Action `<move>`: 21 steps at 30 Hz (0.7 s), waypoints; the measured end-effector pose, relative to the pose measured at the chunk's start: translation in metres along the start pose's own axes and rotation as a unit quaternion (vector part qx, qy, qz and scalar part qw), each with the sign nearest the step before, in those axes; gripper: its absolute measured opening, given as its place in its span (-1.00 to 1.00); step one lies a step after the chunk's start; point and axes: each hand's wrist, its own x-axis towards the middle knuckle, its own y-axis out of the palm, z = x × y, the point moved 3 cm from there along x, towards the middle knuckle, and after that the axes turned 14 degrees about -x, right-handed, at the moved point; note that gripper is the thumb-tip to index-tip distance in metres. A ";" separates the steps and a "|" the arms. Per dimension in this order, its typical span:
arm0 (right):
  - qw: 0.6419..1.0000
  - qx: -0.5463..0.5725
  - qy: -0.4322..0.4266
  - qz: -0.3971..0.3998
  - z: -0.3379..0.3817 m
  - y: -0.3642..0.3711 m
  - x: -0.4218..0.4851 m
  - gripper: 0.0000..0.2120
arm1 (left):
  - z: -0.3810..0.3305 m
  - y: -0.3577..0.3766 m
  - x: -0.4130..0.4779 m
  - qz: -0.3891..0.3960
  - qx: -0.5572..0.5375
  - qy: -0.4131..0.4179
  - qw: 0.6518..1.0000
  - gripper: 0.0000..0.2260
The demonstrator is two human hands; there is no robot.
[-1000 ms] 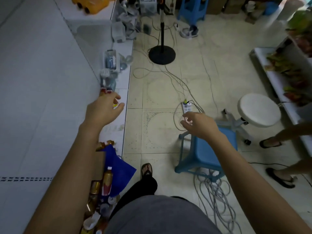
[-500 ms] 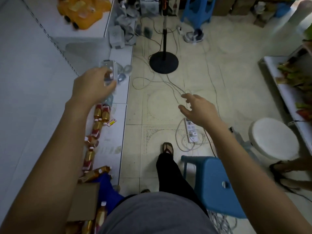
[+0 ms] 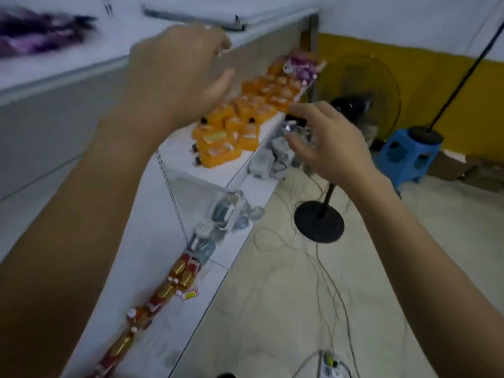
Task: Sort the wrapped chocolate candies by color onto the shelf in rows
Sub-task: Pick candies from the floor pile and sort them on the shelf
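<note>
Reaching toward orange packs [image 3: 231,132] on shelf [image 3: 188,167]: left hand [image 3: 174,69] fingers blurred, indeterminate; right hand [image 3: 330,145] fingers loosely spread; risk, hasty sweep toppling stacked packs floorward.

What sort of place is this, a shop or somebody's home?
Probably a small shop or stockroom: white retail shelving holds orange packaged goods and a row of gold-and-red wrapped candies. A stand base and loose cables lie on the tiled floor.
</note>
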 end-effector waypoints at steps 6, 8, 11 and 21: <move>0.975 0.077 -0.138 -0.156 0.038 -0.012 0.139 -0.54 | 0.034 -0.080 0.048 -0.086 0.174 -0.012 0.981 -0.60; 0.963 0.102 -0.180 -0.173 0.059 -0.014 0.176 -0.54 | 0.049 -0.108 0.049 -0.100 0.220 -0.045 0.969 -0.60; 0.948 0.128 -0.244 -0.158 0.093 -0.007 0.223 -0.52 | 0.075 -0.141 0.040 -0.080 0.288 -0.121 0.947 -0.56; 0.869 0.140 -0.471 -0.066 0.219 0.031 0.322 -0.56 | 0.160 -0.189 -0.008 0.112 0.396 -0.337 0.847 -0.59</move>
